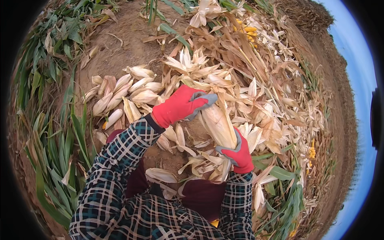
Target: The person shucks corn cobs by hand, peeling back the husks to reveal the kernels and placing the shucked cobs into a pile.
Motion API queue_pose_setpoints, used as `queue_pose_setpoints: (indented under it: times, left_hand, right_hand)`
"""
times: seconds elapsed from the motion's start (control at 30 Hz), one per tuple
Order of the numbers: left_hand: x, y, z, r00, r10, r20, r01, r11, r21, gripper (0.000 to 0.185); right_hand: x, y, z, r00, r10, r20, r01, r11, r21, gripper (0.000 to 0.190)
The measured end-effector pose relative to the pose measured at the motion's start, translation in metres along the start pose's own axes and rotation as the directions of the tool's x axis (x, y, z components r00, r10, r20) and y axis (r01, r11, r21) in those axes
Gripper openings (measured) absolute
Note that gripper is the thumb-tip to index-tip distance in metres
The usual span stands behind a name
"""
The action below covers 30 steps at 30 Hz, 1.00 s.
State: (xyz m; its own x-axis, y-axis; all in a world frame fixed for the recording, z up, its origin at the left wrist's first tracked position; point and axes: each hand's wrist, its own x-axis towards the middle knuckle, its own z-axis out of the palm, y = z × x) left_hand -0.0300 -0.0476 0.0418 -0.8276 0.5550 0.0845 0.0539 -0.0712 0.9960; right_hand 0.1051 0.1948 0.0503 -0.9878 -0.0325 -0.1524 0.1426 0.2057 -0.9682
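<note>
An ear of corn (pixel 218 124), still wrapped in pale dry husk, is held in front of me at a slant. My left hand (pixel 184 105), in a red and grey work glove, closes its fingers on the husk at the upper end. Around the lower end my right hand (pixel 239 153), gloved alike, is wrapped with the thumb across the husk. No kernels show on this ear. Loose dry husks (pixel 207 165) lie on the soil just below it. Left of my left hand is a pile of ears in husk (pixel 132 90).
Heaped dry husks and stalks (pixel 258 78) spread along the right. Bare yellow cobs (pixel 249 30) lie at the upper right, more yellow cobs (pixel 312 152) at the far right. Green corn leaves (pixel 60 144) line the left; others (pixel 285 192) lie lower right. Brown soil (pixel 129 36) shows above the pile.
</note>
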Motion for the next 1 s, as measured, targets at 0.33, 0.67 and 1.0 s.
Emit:
queue_pose_setpoints:
  times: [0.33, 0.67, 1.0]
  left_hand:
    - [0.004, 0.002, 0.024, 0.97, -0.102, -0.218, 0.023, 0.941, -0.338, 0.039]
    - [0.007, -0.017, 0.04, 0.95, -0.263, -0.17, 0.037, 0.634, -0.773, 0.025]
    - [0.011, 0.001, 0.061, 0.966, -0.197, -0.171, 0.06, 0.805, -0.59, 0.027]
  right_hand:
    - [0.005, 0.025, 0.037, 0.977, 0.191, 0.1, -0.212, 0.932, 0.293, 0.073]
    - [0.012, 0.063, 0.085, 0.991, 0.128, -0.047, -0.07, 0.774, 0.629, 0.051]
    - [0.042, 0.059, 0.09, 0.995, 0.001, -0.1, 0.068, 0.723, 0.688, 0.059]
